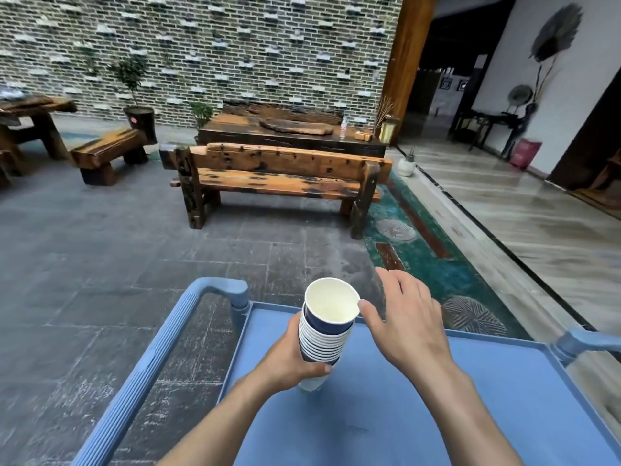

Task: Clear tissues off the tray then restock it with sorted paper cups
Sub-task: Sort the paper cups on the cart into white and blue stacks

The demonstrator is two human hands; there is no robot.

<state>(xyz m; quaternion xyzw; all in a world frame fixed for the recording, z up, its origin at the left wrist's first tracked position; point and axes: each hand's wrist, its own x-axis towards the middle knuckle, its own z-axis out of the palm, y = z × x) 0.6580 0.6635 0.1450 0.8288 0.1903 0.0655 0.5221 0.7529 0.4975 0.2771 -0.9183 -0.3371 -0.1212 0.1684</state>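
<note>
A nested stack of dark blue paper cups (pixel 324 334) with white rims and a cream inside stands tilted over the blue tray (pixel 403 415) of a cart. My left hand (pixel 292 361) is wrapped around the lower part of the stack and hides its base. My right hand (pixel 406 317) hovers just right of the top cup, fingers spread, with the thumb tip touching the cup's rim. No tissues show on the tray.
The cart's blue ribbed handle (pixel 161 358) runs along the left; another handle (pixel 584 344) sticks out at the right. Ahead stand a wooden bench (pixel 279 176) and a dark table (pixel 292 132). A green rug (pixel 433 260) and a step edge lie to the right.
</note>
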